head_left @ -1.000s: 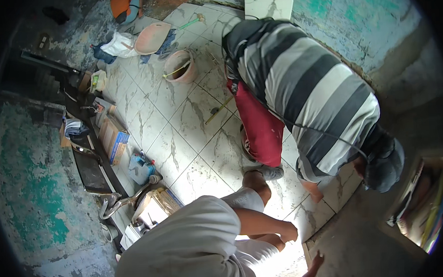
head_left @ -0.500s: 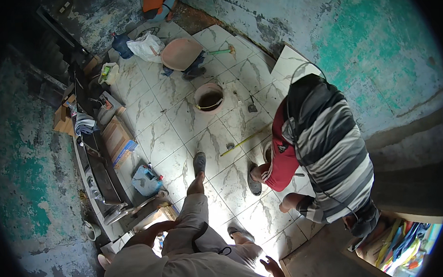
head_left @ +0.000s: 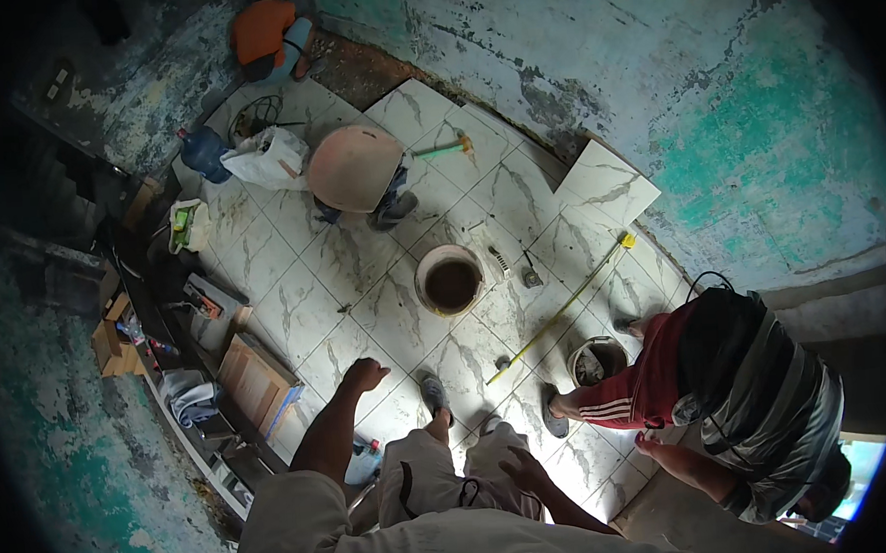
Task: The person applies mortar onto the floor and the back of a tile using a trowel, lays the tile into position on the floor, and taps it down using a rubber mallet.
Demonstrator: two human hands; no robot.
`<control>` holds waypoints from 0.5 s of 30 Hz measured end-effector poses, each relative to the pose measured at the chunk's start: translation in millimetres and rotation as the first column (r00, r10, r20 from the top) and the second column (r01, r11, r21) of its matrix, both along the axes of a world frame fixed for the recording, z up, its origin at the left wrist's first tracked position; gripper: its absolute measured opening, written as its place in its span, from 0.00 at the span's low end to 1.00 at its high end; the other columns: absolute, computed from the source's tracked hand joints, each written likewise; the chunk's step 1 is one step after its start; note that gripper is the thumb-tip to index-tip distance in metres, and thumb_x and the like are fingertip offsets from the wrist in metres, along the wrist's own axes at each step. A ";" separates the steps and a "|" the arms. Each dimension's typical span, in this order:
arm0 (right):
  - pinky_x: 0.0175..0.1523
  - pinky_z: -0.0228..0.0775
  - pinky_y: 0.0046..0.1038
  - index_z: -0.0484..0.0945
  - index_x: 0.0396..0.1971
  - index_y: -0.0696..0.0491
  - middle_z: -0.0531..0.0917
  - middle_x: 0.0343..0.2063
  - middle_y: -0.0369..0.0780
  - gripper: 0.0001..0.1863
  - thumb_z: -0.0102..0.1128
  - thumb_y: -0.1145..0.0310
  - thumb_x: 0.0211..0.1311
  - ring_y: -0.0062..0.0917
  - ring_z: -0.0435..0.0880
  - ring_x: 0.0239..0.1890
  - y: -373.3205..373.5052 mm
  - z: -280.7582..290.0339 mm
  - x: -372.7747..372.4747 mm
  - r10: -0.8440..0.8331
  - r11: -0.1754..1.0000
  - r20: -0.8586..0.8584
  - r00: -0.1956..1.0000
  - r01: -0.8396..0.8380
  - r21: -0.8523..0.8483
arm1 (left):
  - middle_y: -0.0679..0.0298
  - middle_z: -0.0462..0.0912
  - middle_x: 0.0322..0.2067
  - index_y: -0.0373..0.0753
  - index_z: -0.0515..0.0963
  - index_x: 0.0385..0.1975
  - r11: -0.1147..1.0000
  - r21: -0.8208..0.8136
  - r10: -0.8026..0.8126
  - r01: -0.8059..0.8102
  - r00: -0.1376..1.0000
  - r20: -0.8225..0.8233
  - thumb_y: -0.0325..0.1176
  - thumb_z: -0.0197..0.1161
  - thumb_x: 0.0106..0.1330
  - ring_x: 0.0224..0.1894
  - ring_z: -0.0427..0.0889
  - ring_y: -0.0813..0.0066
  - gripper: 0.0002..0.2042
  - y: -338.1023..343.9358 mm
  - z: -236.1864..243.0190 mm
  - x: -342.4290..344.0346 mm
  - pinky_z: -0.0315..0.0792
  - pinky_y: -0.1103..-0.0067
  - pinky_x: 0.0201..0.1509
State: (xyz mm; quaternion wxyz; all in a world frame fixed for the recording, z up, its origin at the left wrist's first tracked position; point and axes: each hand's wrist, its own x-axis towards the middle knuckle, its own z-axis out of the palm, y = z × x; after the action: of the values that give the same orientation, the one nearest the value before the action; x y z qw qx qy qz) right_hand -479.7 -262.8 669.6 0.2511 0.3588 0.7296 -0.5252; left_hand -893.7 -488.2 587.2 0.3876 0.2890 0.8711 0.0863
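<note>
My left hand (head_left: 370, 373) reaches forward over the tiled floor (head_left: 328, 273), its fingers curled in and nothing visible in them. Close to my lap, my right hand (head_left: 519, 470) hangs with its fingers apart and empty. A round bucket (head_left: 451, 282) with dark contents stands ahead of my feet. To its right, a yellow tape measure (head_left: 557, 316) lies stretched across the tiles. Beside the bucket are a small ridged strip (head_left: 500, 262) and a dark trowel-like tool (head_left: 531, 275). A second bucket (head_left: 598, 362) is beside the co-worker's leg.
A co-worker in a striped shirt (head_left: 770, 390) bends at right; one in orange (head_left: 265, 35) crouches far off. A pinkish rounded panel (head_left: 355, 169), white sack (head_left: 272, 160), blue water jug (head_left: 204, 154) and green-handled hammer (head_left: 441, 149) lie ahead. Cardboard boxes (head_left: 253, 382) line the left.
My left hand has swung forward from beside my hip. My right hand has come in toward my lap. I have moved forward, and the striped co-worker shows farther right.
</note>
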 end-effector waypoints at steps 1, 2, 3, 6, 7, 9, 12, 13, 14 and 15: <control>0.67 0.60 0.37 0.66 0.62 0.54 0.69 0.61 0.51 0.40 0.62 0.43 0.56 0.44 0.66 0.65 -3.2 -4.7 -12.7 -0.015 1.000 -0.014 1.000 0.015 -0.003 | 0.45 0.82 0.27 0.33 0.81 0.23 0.995 0.102 0.007 -0.001 0.998 -0.056 0.51 0.58 0.62 0.34 0.82 0.47 0.23 31.0 21.2 -43.0 0.75 0.59 0.42; 0.67 0.59 0.37 0.65 0.63 0.54 0.69 0.62 0.51 0.41 0.62 0.42 0.57 0.44 0.66 0.65 -3.5 -19.6 -12.3 0.151 0.981 -0.067 0.986 -0.141 0.133 | 0.46 0.81 0.26 0.34 0.81 0.23 0.982 0.183 -0.026 0.049 0.992 -0.126 0.46 0.58 0.61 0.32 0.82 0.47 0.19 69.4 43.5 -75.9 0.75 0.59 0.40; 0.68 0.58 0.38 0.63 0.65 0.55 0.68 0.62 0.50 0.43 0.61 0.42 0.57 0.43 0.66 0.65 -4.9 -28.5 -25.7 0.337 0.917 -0.115 0.934 -0.299 0.264 | 0.46 0.81 0.25 0.34 0.81 0.22 0.976 0.209 -0.022 0.062 0.982 -0.186 0.41 0.57 0.60 0.31 0.82 0.46 0.16 84.6 53.9 -111.0 0.75 0.60 0.39; 0.68 0.58 0.38 0.62 0.65 0.55 0.68 0.62 0.51 0.43 0.61 0.42 0.56 0.44 0.66 0.65 10.8 -15.8 -73.7 -0.065 0.996 -0.047 0.997 0.068 0.061 | 0.45 0.79 0.22 0.33 0.78 0.20 0.949 0.296 -0.081 0.110 0.991 -0.111 0.36 0.58 0.55 0.29 0.80 0.45 0.11 161.1 105.4 -158.6 0.73 0.59 0.35; 0.67 0.59 0.38 0.62 0.65 0.55 0.68 0.62 0.53 0.44 0.62 0.42 0.55 0.44 0.66 0.65 17.7 -19.6 -91.8 -0.131 0.987 0.044 0.990 0.125 0.103 | 0.44 0.81 0.32 0.35 0.81 0.34 0.953 0.277 -0.093 0.123 0.989 -0.118 0.32 0.57 0.54 0.37 0.81 0.46 0.12 176.3 112.6 -164.7 0.75 0.61 0.42; 0.67 0.60 0.40 0.61 0.66 0.54 0.68 0.61 0.54 0.46 0.58 0.37 0.55 0.45 0.67 0.64 40.0 -27.2 -133.0 -0.153 0.987 0.121 0.981 0.146 0.060 | 0.42 0.78 0.47 0.47 0.62 0.66 0.929 0.356 -0.137 0.105 0.988 0.066 0.27 0.54 0.53 0.52 0.78 0.49 0.34 183.3 117.5 -175.8 0.72 0.65 0.57; 0.65 0.61 0.45 0.61 0.67 0.50 0.68 0.61 0.53 0.45 0.54 0.34 0.56 0.47 0.68 0.63 84.4 -52.6 -197.3 -0.058 0.992 0.293 0.954 0.023 0.122 | 0.44 0.74 0.54 0.49 0.60 0.68 0.954 0.197 -0.251 0.226 0.961 0.114 0.45 0.63 0.54 0.56 0.74 0.46 0.37 155.4 64.7 -191.2 0.70 0.64 0.60; 0.62 0.65 0.42 0.63 0.64 0.53 0.74 0.56 0.53 0.45 0.60 0.38 0.54 0.43 0.73 0.59 95.1 -59.6 -217.8 -0.057 0.966 0.265 0.963 -0.014 0.259 | 0.44 0.73 0.55 0.46 0.60 0.68 0.954 0.133 -0.287 0.270 0.950 0.126 0.51 0.65 0.53 0.58 0.72 0.46 0.40 135.0 50.4 -188.9 0.68 0.64 0.62; 0.60 0.68 0.42 0.64 0.64 0.52 0.75 0.53 0.53 0.42 0.61 0.40 0.55 0.45 0.75 0.57 114.3 -67.9 -244.6 -0.087 0.965 0.262 0.961 0.016 0.263 | 0.44 0.72 0.57 0.43 0.59 0.68 0.946 0.071 -0.324 0.317 0.935 0.142 0.58 0.66 0.53 0.60 0.71 0.47 0.44 114.0 35.6 -189.4 0.66 0.64 0.64; 0.58 0.69 0.41 0.66 0.61 0.55 0.76 0.52 0.54 0.40 0.61 0.43 0.56 0.46 0.74 0.56 129.0 -65.5 -277.8 -0.079 0.963 0.151 0.985 0.037 0.267 | 0.44 0.71 0.58 0.39 0.58 0.68 0.935 -0.022 -0.340 0.353 0.915 0.219 0.62 0.66 0.50 0.61 0.70 0.49 0.48 76.2 18.0 -193.6 0.65 0.64 0.65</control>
State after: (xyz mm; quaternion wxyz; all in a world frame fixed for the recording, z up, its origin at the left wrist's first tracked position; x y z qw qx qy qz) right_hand -757.4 -133.8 604.1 0.2435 0.4512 0.7596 -0.4002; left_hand -1087.2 -412.0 605.3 0.4958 0.4160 0.7621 0.0197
